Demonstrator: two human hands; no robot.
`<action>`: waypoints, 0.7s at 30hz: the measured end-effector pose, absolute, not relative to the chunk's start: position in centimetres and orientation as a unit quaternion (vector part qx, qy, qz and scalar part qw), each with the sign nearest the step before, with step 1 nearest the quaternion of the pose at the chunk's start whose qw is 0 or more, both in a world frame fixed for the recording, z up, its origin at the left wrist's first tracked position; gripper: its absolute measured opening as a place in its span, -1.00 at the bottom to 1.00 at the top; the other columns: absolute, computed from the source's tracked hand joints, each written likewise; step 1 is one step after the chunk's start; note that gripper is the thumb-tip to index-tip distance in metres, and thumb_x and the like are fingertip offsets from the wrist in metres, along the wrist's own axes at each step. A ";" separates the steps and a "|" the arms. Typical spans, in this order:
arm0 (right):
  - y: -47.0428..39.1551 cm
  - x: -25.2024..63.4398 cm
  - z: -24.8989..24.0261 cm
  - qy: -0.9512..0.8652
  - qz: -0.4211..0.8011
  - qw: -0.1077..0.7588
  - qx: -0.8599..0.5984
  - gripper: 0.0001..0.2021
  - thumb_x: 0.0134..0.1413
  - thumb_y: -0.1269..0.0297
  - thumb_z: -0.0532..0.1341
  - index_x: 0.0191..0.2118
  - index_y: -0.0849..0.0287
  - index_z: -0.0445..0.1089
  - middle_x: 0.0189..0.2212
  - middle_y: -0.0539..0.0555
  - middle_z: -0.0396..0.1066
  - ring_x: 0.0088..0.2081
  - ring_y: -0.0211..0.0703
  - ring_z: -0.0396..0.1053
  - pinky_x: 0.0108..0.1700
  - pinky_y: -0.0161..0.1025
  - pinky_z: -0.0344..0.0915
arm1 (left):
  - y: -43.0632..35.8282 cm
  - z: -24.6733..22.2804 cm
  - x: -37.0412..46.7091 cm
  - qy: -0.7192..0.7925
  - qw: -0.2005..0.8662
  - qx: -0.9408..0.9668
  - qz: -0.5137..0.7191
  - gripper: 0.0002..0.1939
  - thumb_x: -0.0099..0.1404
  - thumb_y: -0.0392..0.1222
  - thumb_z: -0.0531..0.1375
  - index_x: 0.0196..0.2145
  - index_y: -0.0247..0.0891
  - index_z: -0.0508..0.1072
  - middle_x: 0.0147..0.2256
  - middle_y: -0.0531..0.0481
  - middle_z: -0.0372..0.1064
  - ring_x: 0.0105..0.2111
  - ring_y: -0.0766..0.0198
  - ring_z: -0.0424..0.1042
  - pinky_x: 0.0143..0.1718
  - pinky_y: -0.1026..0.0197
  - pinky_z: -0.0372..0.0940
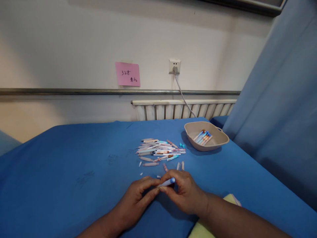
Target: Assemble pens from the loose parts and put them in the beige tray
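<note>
Between the fingertips of my right hand (184, 191) is a blue pen (168, 181), its blue end pointing up and right. My left hand (138, 198) pinches at the pen's lower left tip, where the fingertips of both hands meet; what exactly the left fingers hold is hidden. Just beyond the hands lies a loose pile of pens and thin white sticks (158, 150). A few pen parts (182, 166) and small white scraps (141, 174) are scattered in front of the pile. Small turquoise pieces (182, 145) lie at its right.
A beige basket (220, 138) holding several pens stands at the back right of the blue-covered table (49, 178). A yellow cloth (201, 229) lies under my right forearm. Behind are a white rail (158, 102), a plugged-in cable (182, 94) and a blue curtain (279, 115) on the right.
</note>
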State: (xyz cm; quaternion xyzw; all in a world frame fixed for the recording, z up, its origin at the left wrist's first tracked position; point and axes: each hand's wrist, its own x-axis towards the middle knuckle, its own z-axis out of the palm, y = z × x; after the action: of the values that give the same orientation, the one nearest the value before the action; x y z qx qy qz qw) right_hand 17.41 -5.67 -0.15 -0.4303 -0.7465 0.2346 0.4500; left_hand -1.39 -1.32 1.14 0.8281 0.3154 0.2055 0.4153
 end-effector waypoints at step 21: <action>-4.9 17.3 -0.8 -0.704 0.338 0.467 -0.416 -0.86 0.11 0.33 0.18 -0.19 0.16 0.38 -0.43 -0.03 0.44 -0.43 -0.30 0.36 -0.35 -0.39 0.25 | -1.3 0.2 -1.0 0.340 0.440 0.799 0.229 -0.80 0.31 -0.08 0.09 -0.28 -0.26 0.41 -0.39 0.05 0.33 -0.35 0.29 0.29 -0.27 0.30 0.21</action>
State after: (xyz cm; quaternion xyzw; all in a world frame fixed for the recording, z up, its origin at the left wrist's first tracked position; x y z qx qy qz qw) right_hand 17.34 -4.93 -0.78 -0.4156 -0.7037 0.3379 0.4668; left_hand -1.01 -1.33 0.22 0.7990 0.3396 0.2287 0.4404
